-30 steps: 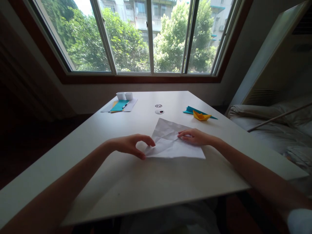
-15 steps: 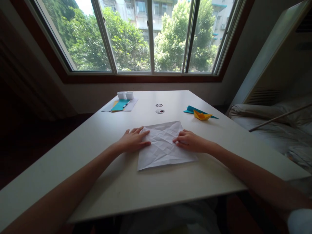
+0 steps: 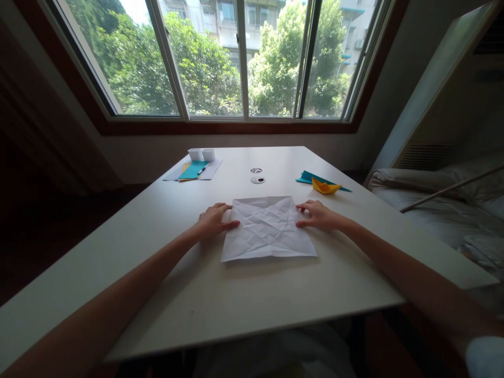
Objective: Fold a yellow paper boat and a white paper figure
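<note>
A white sheet of paper (image 3: 270,231), creased with a lattice of crossing folds, lies spread on the white table in front of me. At its left edge rests my left hand (image 3: 214,220), thumb over the paper and fingers apart from it along the side. My right hand (image 3: 321,215) is at the opposite edge, with thumb and index finger spread and their tips close to or touching the sheet. Neither hand is closed round anything. The undersides of the fingers are hidden.
Beyond the sheet lie two small round discs (image 3: 258,180) on the table (image 3: 252,299). A yellow paper boat (image 3: 326,187) and a blue paper plane (image 3: 309,177) sit at right. Far left are coloured papers (image 3: 193,170), a pen (image 3: 202,170) and small white boxes (image 3: 201,154).
The sheet has turned slightly, its near edge now more level. My right hand has moved off the paper's surface to its right edge, and my left hand has slid slightly outward.
</note>
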`<state>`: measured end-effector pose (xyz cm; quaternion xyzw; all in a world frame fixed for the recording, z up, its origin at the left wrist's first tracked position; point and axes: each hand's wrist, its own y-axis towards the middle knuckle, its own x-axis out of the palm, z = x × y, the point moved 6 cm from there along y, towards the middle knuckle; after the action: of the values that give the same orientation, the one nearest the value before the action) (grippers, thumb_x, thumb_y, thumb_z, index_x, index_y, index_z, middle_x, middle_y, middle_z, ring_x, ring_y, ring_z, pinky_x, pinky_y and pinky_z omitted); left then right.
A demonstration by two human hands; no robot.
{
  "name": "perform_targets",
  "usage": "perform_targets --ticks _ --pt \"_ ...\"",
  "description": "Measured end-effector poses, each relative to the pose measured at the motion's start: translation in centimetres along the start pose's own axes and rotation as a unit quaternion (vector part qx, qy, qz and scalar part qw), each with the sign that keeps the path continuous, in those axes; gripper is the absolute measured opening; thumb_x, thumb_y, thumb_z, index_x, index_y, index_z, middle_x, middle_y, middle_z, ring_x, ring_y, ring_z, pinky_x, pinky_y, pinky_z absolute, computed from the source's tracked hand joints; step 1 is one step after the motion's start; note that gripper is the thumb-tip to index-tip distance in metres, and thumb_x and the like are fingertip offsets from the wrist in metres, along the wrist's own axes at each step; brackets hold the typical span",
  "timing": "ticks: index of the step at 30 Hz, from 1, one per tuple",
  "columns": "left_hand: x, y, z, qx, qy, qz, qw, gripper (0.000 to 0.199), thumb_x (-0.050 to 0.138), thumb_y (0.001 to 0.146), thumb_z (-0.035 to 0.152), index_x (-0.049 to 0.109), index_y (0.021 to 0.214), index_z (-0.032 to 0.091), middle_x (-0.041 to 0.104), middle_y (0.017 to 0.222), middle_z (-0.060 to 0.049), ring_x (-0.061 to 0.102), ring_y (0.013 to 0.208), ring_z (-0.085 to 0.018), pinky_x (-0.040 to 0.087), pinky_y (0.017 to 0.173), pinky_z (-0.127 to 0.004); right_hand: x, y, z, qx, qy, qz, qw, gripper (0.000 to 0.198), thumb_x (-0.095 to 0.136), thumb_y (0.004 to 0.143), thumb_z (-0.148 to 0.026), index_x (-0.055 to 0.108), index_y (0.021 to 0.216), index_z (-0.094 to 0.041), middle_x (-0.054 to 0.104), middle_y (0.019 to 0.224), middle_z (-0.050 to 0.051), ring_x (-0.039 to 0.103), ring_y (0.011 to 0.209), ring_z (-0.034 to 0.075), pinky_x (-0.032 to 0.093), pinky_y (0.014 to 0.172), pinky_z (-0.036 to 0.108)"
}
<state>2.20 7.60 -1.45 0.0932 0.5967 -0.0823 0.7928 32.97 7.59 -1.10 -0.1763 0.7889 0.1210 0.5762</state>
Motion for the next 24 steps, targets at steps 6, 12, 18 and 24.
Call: perform_targets --ticks 6,12,18,24 --pt "-0.6 -0.4 0.8 0.071 -0.227 0.006 0.971 0.08 0.061 0.068 0.047 0.029 0.135 0.019 0.06 0.107 -0.008 0.055 0.101 -0.025 0.041 0.089 -0.039 0.2 0.2 0.3 0.018 0.006 0.015 1.0 0.069 0.059 0.066 -0.061 0.055 0.118 -0.017 0.057 0.108 0.013 0.049 0.102 0.029 0.04 0.085 0.038" --pt "-1.5 -1.0 2.2 0.074 -0.386 0.024 0.919 0.083 0.067 0.067 0.033 0.023 0.137 0.022 0.063 0.086 -0.003 0.06 0.088 -0.021 0.046 0.079 -0.038 0.3 0.4 1.2 0.056 0.063 0.032 0.996 0.085 0.066 0.058 -0.062 0.046 0.126 -0.015 0.053 0.118 0.015 0.045 0.111 0.032 0.037 0.092 0.042" --pt "-0.4 -0.6 1.5 0.002 -0.543 0.013 0.839 0.072 0.076 0.056 0.034 0.045 0.119 0.017 0.066 0.079 -0.003 0.063 0.073 -0.02 0.049 0.069 -0.037 0.5 0.1 0.8 0.068 0.325 0.011 0.943 0.084 0.073 0.061 -0.04 0.034 0.131 -0.015 0.061 0.103 0.011 0.059 0.089 0.021 0.048 0.076 0.033" --pt "-0.2 -0.3 0.7 -0.006 -0.555 0.009 0.832 0.033 0.077 0.056 0.032 0.064 0.08 0.014 0.069 0.081 -0.005 0.062 0.074 -0.018 0.048 0.075 -0.033 -0.2 0.0 -0.6 -0.009 0.454 0.03 0.891 0.053 0.071 0.063 -0.032 0.055 0.112 -0.016 0.067 0.091 0.006 0.061 0.084 0.019 0.048 0.079 0.035"
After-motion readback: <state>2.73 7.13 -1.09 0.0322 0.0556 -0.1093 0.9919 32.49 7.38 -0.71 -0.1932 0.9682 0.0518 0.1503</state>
